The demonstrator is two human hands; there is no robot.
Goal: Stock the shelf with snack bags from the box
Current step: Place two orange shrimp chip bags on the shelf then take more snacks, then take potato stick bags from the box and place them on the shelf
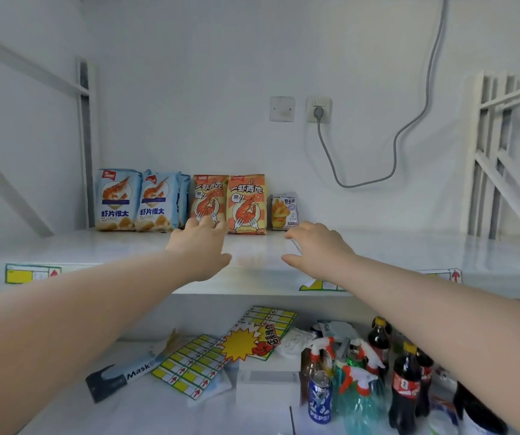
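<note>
A row of snack bags stands at the back of the white shelf: two blue shrimp-chip bags, two orange shrimp bags and one small purple fries bag. My left hand reaches over the shelf with its fingers straight, the fingertips at the foot of the left orange bag. My right hand hovers over the shelf just in front of the small purple bag, fingers relaxed and holding nothing. The box is out of view.
A grey cable hangs from a wall socket behind the shelf. On the lower shelf lie yellow price-label sheets, a mask box, spray bottles, cola bottles and a Pepsi can. Metal uprights stand at both sides.
</note>
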